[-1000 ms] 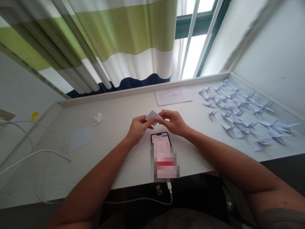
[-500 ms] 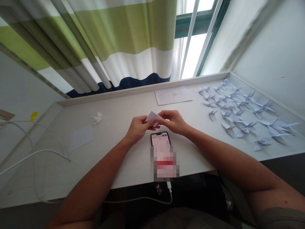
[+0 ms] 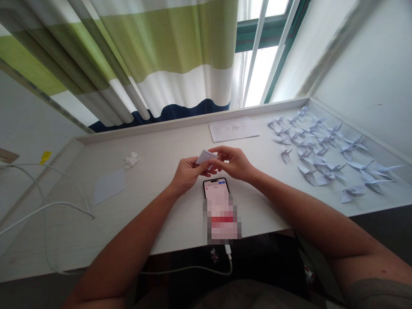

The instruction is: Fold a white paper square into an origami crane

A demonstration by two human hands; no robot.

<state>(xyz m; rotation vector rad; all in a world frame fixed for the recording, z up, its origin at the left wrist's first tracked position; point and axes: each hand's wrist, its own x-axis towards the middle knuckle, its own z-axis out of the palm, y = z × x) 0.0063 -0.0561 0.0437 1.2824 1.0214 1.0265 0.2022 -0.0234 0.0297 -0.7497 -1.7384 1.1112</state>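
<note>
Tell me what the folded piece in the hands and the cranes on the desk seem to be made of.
The folded piece looks like thin matte white paper, with sharp creases. The origami cranes seem the same paper: matte, crisp folds, pointed tips; their faint lilac tint may be only the light.

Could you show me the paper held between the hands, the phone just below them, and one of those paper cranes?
Folded paper (image 3: 204,157): head view, on its upper white face.
Smartphone (image 3: 216,187): head view, on the top of its screen.
Paper crane (image 3: 286,153): head view, on its body.
</note>
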